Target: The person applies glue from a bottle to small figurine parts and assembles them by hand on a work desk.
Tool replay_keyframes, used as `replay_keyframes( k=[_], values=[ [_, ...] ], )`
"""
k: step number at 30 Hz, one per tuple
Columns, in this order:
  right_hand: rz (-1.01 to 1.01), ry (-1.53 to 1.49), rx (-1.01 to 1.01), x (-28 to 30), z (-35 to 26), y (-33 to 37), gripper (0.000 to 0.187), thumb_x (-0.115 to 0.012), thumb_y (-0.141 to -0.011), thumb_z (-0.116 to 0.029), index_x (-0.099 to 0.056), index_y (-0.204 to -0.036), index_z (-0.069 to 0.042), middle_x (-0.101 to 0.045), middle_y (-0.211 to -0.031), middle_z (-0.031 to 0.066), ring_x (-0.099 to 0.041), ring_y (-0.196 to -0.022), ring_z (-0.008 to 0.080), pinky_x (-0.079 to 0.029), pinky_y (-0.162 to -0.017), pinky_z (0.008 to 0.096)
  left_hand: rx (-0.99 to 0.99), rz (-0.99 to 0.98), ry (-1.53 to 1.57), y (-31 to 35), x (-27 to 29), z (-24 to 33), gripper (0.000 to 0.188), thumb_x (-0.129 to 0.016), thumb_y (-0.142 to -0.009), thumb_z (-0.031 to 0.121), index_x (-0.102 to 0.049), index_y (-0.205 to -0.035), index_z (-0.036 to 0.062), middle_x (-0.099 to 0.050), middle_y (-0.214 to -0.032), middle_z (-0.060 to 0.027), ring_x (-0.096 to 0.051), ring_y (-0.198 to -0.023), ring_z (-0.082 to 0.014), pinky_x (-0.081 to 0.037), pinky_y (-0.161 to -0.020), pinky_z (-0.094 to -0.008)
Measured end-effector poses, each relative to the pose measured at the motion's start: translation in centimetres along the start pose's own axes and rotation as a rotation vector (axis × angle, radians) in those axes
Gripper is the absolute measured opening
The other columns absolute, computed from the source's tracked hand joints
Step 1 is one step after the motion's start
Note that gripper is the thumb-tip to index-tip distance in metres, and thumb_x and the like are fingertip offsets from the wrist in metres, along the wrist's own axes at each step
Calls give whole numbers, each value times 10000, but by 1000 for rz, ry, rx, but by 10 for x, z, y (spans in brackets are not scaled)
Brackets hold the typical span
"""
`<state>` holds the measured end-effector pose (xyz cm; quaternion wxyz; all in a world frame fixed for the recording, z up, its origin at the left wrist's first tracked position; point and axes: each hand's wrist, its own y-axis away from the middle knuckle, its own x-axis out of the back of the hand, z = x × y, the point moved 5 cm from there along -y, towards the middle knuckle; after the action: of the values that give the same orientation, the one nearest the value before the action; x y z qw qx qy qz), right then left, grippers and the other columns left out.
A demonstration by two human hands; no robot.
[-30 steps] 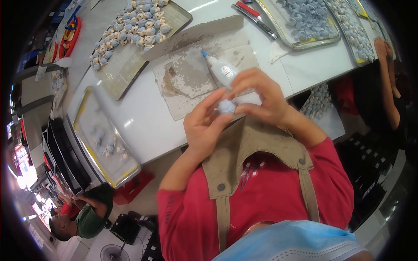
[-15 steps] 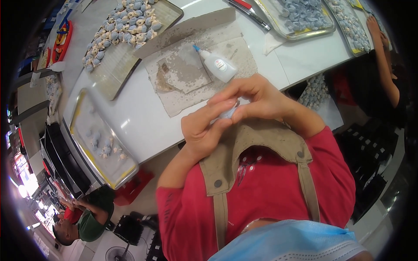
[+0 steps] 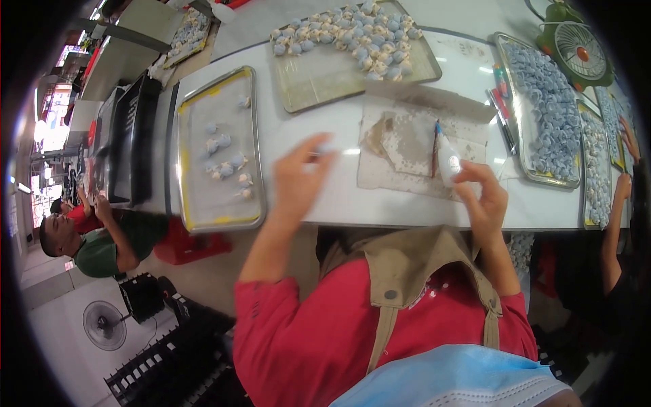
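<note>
My left hand [image 3: 298, 180], smeared by motion, is raised over the white table with its fingers closed on a small blue-grey piece [image 3: 325, 147], blurred at the fingertips. My right hand [image 3: 487, 200] is open, thumb and index finger apart, right at the base of a white squeeze bottle [image 3: 449, 159] with a blue tip. Whether the fingers touch the bottle, I cannot tell. The bottle lies on a stained cardboard sheet [image 3: 380, 169], beside a thin brown strip [image 3: 435, 154].
To the left, a yellow-edged tray [image 3: 196, 149] holds several small blue-and-cream pieces. A far tray [image 3: 312, 88] carries many more. At the right stand a tray of blue-grey parts [image 3: 546, 102], pens [image 3: 502, 119] and a green fan [image 3: 576, 51]. Other people sit on both sides.
My hands, together around the small piece before, have parted: the left has gone left with it, the right to the bottle. The whole view has also turned.
</note>
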<state>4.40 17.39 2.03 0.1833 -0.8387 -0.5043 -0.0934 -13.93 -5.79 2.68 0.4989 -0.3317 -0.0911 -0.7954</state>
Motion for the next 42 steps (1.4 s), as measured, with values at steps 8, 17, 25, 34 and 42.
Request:
replay_keyframes(
  k=[8,17,25,34,42],
  values=[
    [284,395,79,15,17,4,362,-677,-743,-82,-569,-1083,-19,-570,-1030,116,-514,-987,239,-404,-835,311,-27,194,-790,-89,80,-82,190,-646,-769,210,-643,-908,81,-638,-779,-92,-606,-704,-263,-469,-648,-344],
    [251,402,13,-3,30,8,476,-705,-715,-142,-529,-1141,-26,-546,-1085,135,-504,-980,271,-416,-838,342,-506,370,-506,-216,-18,-60,220,-629,-753,123,-630,-972,107,-619,-910,-91,-579,-896,-283,-452,-760,-385],
    [225,473,29,-6,21,0,419,-730,-671,-212,-592,-1030,-46,-587,-824,101,-532,-797,252,-394,-743,348,-511,458,-355,-220,-18,-54,181,-633,-762,97,-642,-939,60,-595,-846,-114,-584,-791,-235,-467,-752,-340],
    [296,-29,-307,15,54,6,364,-685,-740,-182,-552,-1045,-33,-602,-899,94,-561,-822,172,-446,-720,281,490,-298,1213,-43,-73,-1,163,-531,-911,193,-532,-965,39,-610,-892,-126,-538,-615,-106,-424,-505,-185],
    [354,-434,-337,33,38,15,263,-661,-807,-68,-521,-1027,-32,-578,-895,14,-530,-767,65,-434,-668,197,655,-555,1161,58,-134,48,295,-535,-880,44,-491,-1170,7,-583,-1073,-123,-582,-768,-134,-473,-690,-218]
  ],
)
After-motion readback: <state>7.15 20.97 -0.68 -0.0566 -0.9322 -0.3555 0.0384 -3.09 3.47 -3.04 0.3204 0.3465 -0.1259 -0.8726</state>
